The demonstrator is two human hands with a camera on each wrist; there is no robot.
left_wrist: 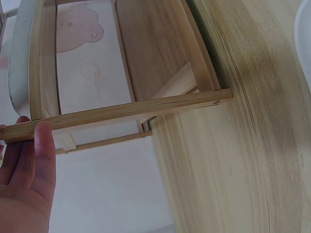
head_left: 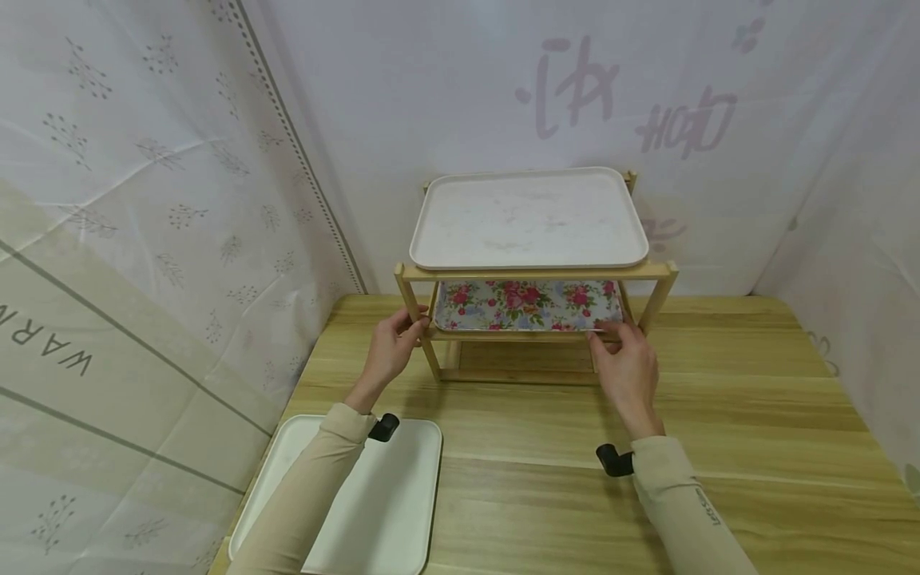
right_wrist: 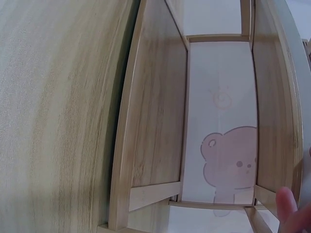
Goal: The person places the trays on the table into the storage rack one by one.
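A wooden tiered rack (head_left: 535,272) stands upright on the table. On its middle shelf lies a tray with a red floral print (head_left: 528,303). My left hand (head_left: 391,345) grips the rack's front left post (left_wrist: 141,108), thumb on one side and fingers on the other in the left wrist view. At the floral tray's front right corner, my right hand (head_left: 628,367) pinches the tray's edge. Only the tip of the right thumb (right_wrist: 286,206) shows in the right wrist view; the other fingers are mostly out of frame there. A white marbled tray (head_left: 532,224) rests on the rack's top.
Another white tray (head_left: 388,495) lies on the wood-grain table (head_left: 532,479) at the front left, partly beneath my left forearm. The rack's bottom shelf (head_left: 528,357) sits low, near the tabletop. Printed fabric (head_left: 446,88) hangs behind the table and along both sides.
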